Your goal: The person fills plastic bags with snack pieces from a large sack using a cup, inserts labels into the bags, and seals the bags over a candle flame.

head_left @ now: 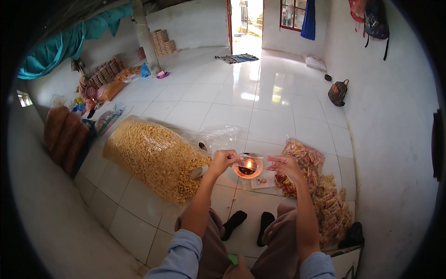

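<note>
White tiles (186, 111) gleam; the left hand (226, 160) pinches clear plastic (253, 156), likely light, limp, best held by its edges; whether the right hand (283, 164) grips, I can't tell.

The room is moderately lit, mostly by daylight admitted through the doorway (246, 28) at 12 o'clock, where the outdoors is burned out to near white. Weaker light is let in by the window (293, 17) at 1 o'clock. Bright streaks are mirrored on the glossy floor (223, 109) below the doorway. Near the centre, towards 5 o'clock, a warm glow is cast by a flame (249, 164) onto its dish (251, 176). Small glints are thrown off the large clear bag (148, 153) at 9 o'clock. The left wall (51, 218) at 8 o'clock is left in shade. Straight lines are bowed by the wide lens, the corners are blacked out, and distant detail is softened.
</note>
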`<state>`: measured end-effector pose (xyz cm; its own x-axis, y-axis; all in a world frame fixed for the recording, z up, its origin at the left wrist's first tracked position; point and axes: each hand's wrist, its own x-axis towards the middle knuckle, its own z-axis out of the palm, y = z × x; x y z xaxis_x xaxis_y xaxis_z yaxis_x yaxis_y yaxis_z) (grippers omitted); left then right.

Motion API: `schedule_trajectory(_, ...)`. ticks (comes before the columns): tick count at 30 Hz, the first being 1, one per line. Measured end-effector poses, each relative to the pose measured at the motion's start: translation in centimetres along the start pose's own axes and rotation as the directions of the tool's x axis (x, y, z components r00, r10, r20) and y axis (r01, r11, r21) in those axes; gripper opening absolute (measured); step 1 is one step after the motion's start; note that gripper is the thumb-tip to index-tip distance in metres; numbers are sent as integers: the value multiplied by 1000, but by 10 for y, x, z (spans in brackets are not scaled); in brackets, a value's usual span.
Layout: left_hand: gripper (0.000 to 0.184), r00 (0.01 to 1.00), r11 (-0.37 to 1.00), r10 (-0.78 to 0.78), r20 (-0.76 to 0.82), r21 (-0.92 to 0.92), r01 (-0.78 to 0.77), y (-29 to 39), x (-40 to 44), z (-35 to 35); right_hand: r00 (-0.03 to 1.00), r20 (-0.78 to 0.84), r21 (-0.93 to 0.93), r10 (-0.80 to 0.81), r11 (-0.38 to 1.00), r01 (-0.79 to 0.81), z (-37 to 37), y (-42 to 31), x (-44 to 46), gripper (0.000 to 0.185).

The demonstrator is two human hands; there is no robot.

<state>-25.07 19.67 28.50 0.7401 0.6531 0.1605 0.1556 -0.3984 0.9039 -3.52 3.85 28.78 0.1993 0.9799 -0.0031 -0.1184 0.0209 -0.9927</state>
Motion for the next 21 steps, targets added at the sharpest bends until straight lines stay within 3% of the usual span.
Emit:
schedule_trajectory(3, 17, 1000, 998, -4, 1, -56, 4, 6, -2, 3, 1000, -16, -15, -5, 1000, 4, -2, 1, 0, 34)
schedule_trajectory(5, 16, 995, 993, 82, -56, -78, -86, 7, -3, 4, 1000, -20, -16, -7, 1000, 7, -2, 2, 1, 34)
schedule_trajectory(9, 15, 990, 993, 103, -98, -41, -108, -7, 3, 4, 999, -26, -24, -21, 1000, 20, 0, -1, 1, 34)
schedule_trajectory(13, 18, 999, 997, -27, -35, -68, 25, -7, 3, -2, 999, -49, 1, -9, 1000, 9, 3, -4, 0, 31)
schedule_trajectory(15, 24, 996, 995, -87, 12, -43, 87, -2, 1, -1, 1000, -8, -98, -15, 995, 14, -1, 3, 2, 31)
schedule_trajectory(16, 36, 974, 971, 154, -166, 205, -119, 4, -2, 2, 1000, -8, -97, -14, 995, 14, -2, 7, 3, 31)
schedule_trajectory(17, 49, 870, 845, 414, -269, 469, -257, 10, -6, 6, 1000, -13, -70, -28, 997, 27, -1, 12, 3, 30)
schedule_trajectory(18, 49, 872, 845, 410, -267, 470, -254, 17, -9, 11, 999, -17, -44, -42, 998, 41, -1, 15, 4, 29)
schedule_trajectory(20, 70, 835, 710, 545, -75, 571, -412, 29, -9, 26, 997, -23, -47, -75, 996, 73, 8, 15, 6, 28)
schedule_trajectory(21, 70, 837, 714, 542, -78, 568, -410, 30, -9, 35, 994, -29, -52, -108, 993, 107, 13, 16, 8, 27)
